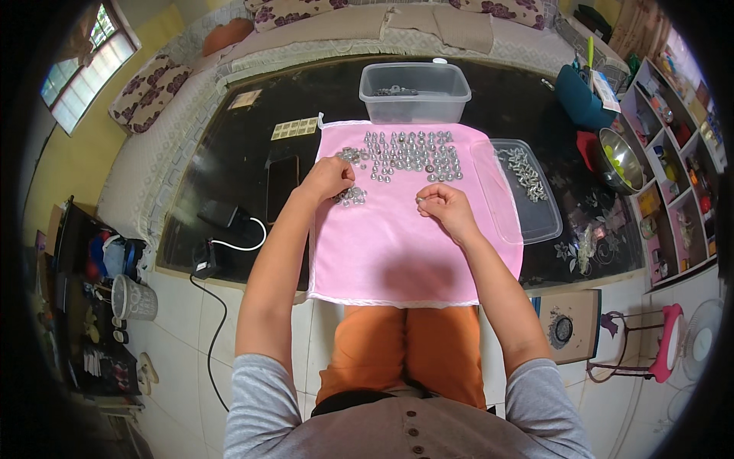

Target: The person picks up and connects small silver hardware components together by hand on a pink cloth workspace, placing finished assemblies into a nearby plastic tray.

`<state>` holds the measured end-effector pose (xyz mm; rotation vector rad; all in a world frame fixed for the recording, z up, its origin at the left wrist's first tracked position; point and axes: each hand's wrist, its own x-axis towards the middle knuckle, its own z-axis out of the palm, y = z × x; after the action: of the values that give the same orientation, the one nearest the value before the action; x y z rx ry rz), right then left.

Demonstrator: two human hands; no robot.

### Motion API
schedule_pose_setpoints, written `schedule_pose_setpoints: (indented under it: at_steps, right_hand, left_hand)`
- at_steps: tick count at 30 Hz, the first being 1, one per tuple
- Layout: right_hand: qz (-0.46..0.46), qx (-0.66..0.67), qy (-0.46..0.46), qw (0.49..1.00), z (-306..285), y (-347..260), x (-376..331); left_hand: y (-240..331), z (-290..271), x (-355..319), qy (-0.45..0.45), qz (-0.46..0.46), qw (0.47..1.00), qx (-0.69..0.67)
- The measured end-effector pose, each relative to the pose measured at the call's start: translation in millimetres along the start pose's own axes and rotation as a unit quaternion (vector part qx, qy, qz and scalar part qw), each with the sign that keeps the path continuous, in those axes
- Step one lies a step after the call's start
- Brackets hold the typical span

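Rows of small silver, cone-shaped metal pieces (413, 155) stand on a pink cloth (367, 260) with white edging. Left of the rows, two loose heaps of similar pieces, an upper heap (349, 155) and a lower heap (355, 196), lie around my left hand (329, 177). Its fingers are curled together between those heaps, and what they hold, if anything, is hidden. Over the cloth, below the right end of the rows, my right hand (446, 208) is closed in a pinch. A tiny silver piece (420, 200) shows at its fingertips, too small to make out fully.
Beyond the cloth stands a clear plastic tub (415, 107) with dark items inside. A clear lid (547, 222) at the right bears a heap of silver pieces (527, 174). A phone (283, 187) and a white cable (256, 237) lie left; a steel bowl (621, 161) sits far right.
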<state>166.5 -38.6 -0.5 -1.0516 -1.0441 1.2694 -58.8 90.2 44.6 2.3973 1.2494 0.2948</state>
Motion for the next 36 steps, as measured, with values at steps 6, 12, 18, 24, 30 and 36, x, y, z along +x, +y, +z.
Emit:
schedule_pose_setpoints:
  at_steps: [6,12,18,24,30,36]
  right_hand:
    - [0.0,0.008,0.01,1.0,2,-3,-1]
    - [-0.014,0.026,0.023,0.999,2,1,1]
    - [-0.019,0.022,0.02,0.999,2,3,1]
    - [-0.019,-0.01,0.013,1.0,3,1,0]
    - [-0.021,-0.018,0.013,1.0,3,1,1]
    - [-0.018,-0.035,0.015,0.999,4,0,0]
  left_hand:
    - [17,-4,-8,0.051,-0.02,0.991,-0.124]
    - [48,46,-17,0.122,-0.024,0.908,-0.401]
    - [69,84,-25,0.097,-0.039,0.841,-0.53]
    - [76,93,-28,0.086,-0.015,0.823,-0.561]
    - [76,94,-30,0.087,-0.001,0.813,-0.576]
    - [73,95,-28,0.076,-0.01,0.789,-0.61]
